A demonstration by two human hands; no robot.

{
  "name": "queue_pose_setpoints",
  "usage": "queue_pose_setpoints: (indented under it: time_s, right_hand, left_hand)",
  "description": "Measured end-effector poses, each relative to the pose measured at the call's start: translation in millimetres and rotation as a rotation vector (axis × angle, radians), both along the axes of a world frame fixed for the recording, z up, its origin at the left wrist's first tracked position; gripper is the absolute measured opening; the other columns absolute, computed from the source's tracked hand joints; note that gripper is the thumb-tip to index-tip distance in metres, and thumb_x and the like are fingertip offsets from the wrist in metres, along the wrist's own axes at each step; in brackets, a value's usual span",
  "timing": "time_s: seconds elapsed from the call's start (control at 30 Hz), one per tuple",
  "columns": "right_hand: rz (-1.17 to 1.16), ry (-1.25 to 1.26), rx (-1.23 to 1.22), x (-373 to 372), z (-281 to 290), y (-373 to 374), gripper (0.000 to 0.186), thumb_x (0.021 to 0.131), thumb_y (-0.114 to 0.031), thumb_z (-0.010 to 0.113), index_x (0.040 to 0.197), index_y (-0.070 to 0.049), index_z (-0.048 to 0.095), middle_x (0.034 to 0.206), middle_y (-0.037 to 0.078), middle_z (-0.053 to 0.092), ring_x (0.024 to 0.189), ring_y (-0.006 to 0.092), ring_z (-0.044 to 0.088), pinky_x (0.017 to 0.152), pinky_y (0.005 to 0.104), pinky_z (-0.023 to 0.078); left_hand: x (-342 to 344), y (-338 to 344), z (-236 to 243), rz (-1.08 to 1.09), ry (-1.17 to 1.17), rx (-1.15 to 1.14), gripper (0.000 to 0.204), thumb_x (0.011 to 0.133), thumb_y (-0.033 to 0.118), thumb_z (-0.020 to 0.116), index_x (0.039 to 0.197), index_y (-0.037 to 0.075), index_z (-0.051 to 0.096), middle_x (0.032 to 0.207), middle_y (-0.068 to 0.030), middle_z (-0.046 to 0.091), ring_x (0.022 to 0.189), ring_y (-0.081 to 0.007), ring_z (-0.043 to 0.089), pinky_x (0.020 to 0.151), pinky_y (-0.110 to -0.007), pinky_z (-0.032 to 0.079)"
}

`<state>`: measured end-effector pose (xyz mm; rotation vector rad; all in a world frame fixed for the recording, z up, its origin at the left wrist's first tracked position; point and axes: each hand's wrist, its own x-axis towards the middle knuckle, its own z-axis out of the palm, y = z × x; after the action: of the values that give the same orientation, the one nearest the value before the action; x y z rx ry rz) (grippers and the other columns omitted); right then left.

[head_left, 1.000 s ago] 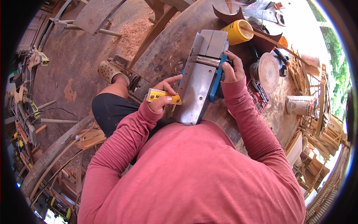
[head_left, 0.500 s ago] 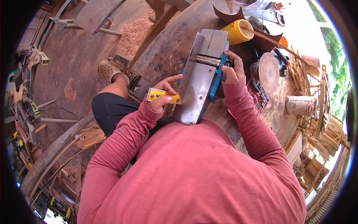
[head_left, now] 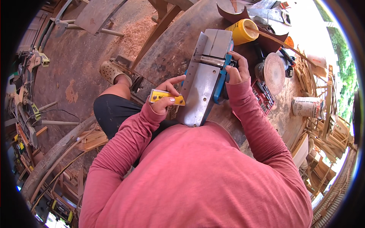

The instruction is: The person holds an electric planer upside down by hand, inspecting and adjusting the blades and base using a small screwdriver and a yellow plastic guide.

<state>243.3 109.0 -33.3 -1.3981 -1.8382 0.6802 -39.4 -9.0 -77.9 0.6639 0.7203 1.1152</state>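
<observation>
An electric hand planer [head_left: 200, 89] with a blue body lies upside down in front of me, its metal sole facing up. Its near end reaches my shirt. Between the thumb and fingers of my left hand [head_left: 162, 103] is the yellow handle of a try square [head_left: 156, 95]. The square's steel blade runs along the left edge of the sole, past the cutter drum [head_left: 213, 61]. My right hand [head_left: 239, 70] is closed round the right side of the planer, near the drum. The planer's underside and part of my right fingers are hidden.
The planer is on a worn wooden bench [head_left: 159, 57]. Beyond it stand a yellow tub [head_left: 242, 32], a handsaw [head_left: 272, 16] and a round disc [head_left: 273, 74]. A red case of bits [head_left: 264, 97] lies to the right. Wood shavings [head_left: 133, 41] cover the floor.
</observation>
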Motion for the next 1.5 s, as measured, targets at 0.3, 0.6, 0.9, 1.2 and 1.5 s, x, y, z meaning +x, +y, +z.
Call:
queue_pose_setpoints:
  time_s: [0.3,0.6,0.9,1.2,1.5]
  right_hand:
    - [0.021,-0.022,0.027,1.4,-2.8,-0.2,0.044,0.086,-0.009,0.062,0.127,0.003,0.064,0.13,0.02,0.062,0.121,0.0335,0.06,0.109,0.0395,0.047]
    - [0.108,-0.201,0.228,1.9,-2.5,1.0,0.032,0.087,0.008,0.06,0.119,0.008,0.064,0.132,0.023,0.063,0.118,0.0339,0.064,0.102,0.0393,0.053]
    - [0.115,-0.173,0.225,7.3,-10.9,2.4,0.035,0.085,-0.004,0.065,0.119,0.003,0.067,0.129,0.021,0.063,0.119,0.0363,0.06,0.105,0.0417,0.049]
    - [0.119,-0.199,0.225,0.1,2.1,-0.4,0.024,0.083,0.002,0.069,0.106,-0.001,0.067,0.129,0.022,0.065,0.117,0.0381,0.062,0.098,0.0453,0.054]
    - [-0.036,0.048,-0.03,-5.9,5.9,-2.5,0.031,0.087,-0.002,0.065,0.117,0.003,0.068,0.128,0.019,0.063,0.118,0.0359,0.06,0.103,0.0416,0.05]
  left_hand:
    - [-0.4,1.2,1.0,-0.005,-0.006,0.012,0.021,0.079,0.006,0.055,0.098,0.004,0.062,0.162,-0.0199,0.049,0.124,-0.0178,0.063,0.107,-0.034,0.051]
    - [-0.6,0.5,-3.7,0.003,-0.011,-0.005,0.021,0.079,0.006,0.054,0.097,0.003,0.062,0.162,-0.0204,0.05,0.122,-0.0168,0.063,0.108,-0.032,0.05]
    - [0.6,2.3,1.8,0.007,-0.008,-0.014,0.021,0.078,0.006,0.055,0.097,0.004,0.062,0.162,-0.02,0.05,0.114,-0.015,0.065,0.103,-0.032,0.052]
    - [-0.2,2.9,-1.0,0.0,-0.003,-0.005,0.021,0.077,0.005,0.054,0.097,0.004,0.063,0.161,-0.0199,0.051,0.114,-0.0148,0.064,0.103,-0.032,0.052]
    - [0.8,4.0,-1.4,0.009,0.001,-0.02,0.021,0.076,0.005,0.053,0.095,0.003,0.063,0.161,-0.0202,0.051,0.115,-0.016,0.065,0.104,-0.033,0.052]
